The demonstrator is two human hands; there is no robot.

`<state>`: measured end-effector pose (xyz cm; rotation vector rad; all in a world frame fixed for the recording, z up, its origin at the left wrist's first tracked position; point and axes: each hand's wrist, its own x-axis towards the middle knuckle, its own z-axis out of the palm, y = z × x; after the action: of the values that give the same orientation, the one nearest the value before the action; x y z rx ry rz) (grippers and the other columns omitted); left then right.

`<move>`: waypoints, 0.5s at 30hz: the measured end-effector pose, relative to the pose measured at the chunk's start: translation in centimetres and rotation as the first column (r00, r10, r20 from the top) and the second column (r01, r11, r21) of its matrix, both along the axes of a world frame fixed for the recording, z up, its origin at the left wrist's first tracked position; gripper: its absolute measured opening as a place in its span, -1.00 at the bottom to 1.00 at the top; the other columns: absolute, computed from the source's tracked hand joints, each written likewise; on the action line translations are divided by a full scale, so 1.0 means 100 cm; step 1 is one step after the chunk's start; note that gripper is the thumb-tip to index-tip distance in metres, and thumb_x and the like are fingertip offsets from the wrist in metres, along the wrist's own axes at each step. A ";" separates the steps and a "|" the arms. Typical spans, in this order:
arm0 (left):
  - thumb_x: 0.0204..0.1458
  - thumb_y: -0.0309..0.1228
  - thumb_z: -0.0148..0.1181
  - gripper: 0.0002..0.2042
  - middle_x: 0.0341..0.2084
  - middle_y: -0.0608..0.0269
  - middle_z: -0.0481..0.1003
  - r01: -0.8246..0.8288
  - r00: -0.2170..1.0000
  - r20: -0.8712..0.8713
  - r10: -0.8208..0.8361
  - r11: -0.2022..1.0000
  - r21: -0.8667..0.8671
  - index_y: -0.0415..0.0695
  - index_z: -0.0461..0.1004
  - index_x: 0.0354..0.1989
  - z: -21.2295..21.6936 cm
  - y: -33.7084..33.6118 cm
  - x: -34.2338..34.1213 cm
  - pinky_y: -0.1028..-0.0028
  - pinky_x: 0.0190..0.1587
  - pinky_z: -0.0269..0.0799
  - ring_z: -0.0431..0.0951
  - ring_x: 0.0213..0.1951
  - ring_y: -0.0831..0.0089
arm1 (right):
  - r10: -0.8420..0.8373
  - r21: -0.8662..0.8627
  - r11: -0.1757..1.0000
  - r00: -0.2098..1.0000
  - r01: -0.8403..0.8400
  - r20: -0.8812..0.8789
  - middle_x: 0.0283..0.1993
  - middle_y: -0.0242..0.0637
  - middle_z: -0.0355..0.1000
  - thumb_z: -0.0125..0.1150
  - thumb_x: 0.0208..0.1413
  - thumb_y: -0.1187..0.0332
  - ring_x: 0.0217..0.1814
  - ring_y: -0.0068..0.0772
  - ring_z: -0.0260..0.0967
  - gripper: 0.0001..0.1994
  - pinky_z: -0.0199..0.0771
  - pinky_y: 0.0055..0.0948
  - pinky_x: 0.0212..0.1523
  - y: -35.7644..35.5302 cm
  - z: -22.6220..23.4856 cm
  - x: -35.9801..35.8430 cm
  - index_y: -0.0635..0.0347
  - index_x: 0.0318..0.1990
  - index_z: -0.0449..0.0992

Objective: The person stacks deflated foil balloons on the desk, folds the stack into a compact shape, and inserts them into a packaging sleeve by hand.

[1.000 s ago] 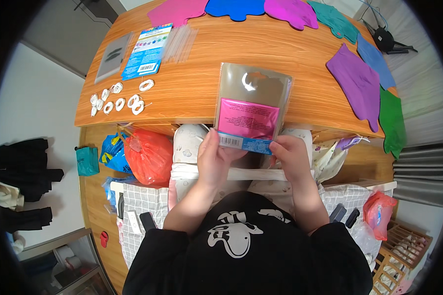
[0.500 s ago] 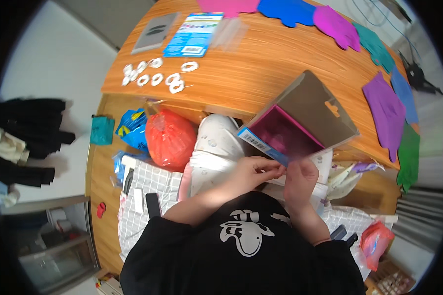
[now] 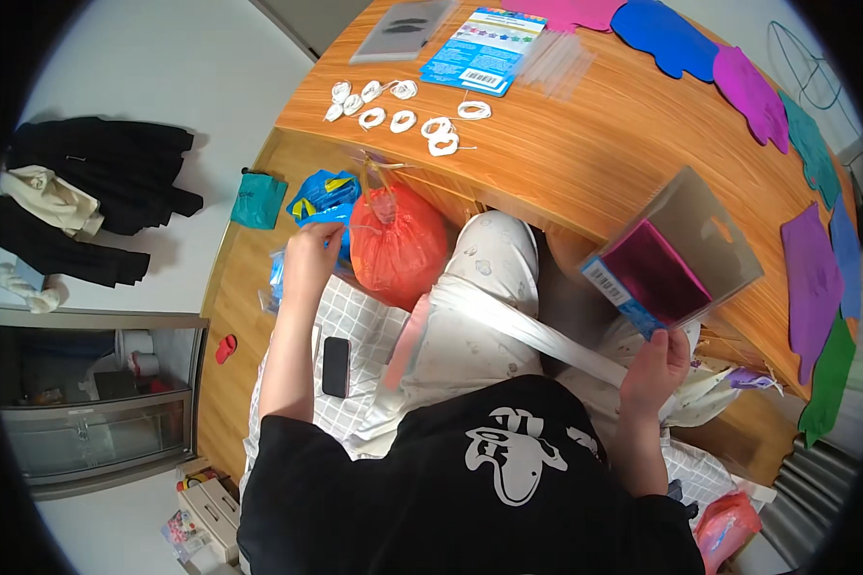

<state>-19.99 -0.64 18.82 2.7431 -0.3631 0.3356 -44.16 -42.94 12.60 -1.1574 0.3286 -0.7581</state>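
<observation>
Right hand [image 3: 654, 369] grips the clear packet of pink sheets [image 3: 669, 257]; left hand [image 3: 312, 257] reaches the blue bags [image 3: 324, 203], grasp unclear. I'd keep the packet level.

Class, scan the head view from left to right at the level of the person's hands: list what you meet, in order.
Black clothes → teal pouch → left hand → red plastic bag → clear packet with magenta sheet, held by the right hand → purple felt piece.

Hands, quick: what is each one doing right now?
Left hand: reaching toward the blue bags by the red bag; grip cannot be told.
Right hand: holding the clear packet.
</observation>
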 end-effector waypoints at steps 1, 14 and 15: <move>0.06 -0.43 0.31 -0.87 -0.37 -0.01 0.62 -0.005 1.000 0.000 0.005 1.000 0.002 -0.20 0.66 -0.26 -0.003 0.001 0.003 0.30 -0.27 0.55 0.66 -0.32 0.12 | -0.014 0.021 1.000 1.000 0.014 0.000 -0.08 -0.35 0.52 0.16 0.26 0.52 -0.03 -0.53 0.42 -0.84 0.38 -0.47 0.09 -0.002 0.000 0.000 0.25 -0.03 0.53; 0.09 -0.37 0.16 -0.84 -0.41 0.02 0.62 -0.004 0.999 0.046 -0.023 0.862 0.506 -0.10 0.62 -0.45 -0.098 -0.029 0.067 0.21 -0.32 0.59 0.66 -0.34 0.11 | -0.158 -0.131 0.981 0.981 0.144 -0.111 -0.12 -0.34 0.48 0.08 0.29 0.52 -0.04 -0.54 0.37 -0.89 0.29 -0.49 0.11 -0.029 -0.018 -0.064 0.30 -0.11 0.51; 0.08 -0.41 0.13 -0.84 -0.42 0.02 0.63 0.017 1.000 0.005 -0.024 0.816 0.578 -0.10 0.61 -0.47 -0.107 -0.033 0.074 0.24 -0.34 0.61 0.68 -0.35 0.13 | -0.193 -0.165 0.973 0.964 0.163 -0.185 -0.14 -0.34 0.47 0.07 0.28 0.53 -0.04 -0.55 0.35 -0.89 0.28 -0.50 0.11 -0.032 -0.024 -0.073 0.30 -0.12 0.51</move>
<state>-12.59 -3.89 8.11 3.3319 -0.5792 0.2661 -51.44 -46.16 10.20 -1.3619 0.5582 -0.8361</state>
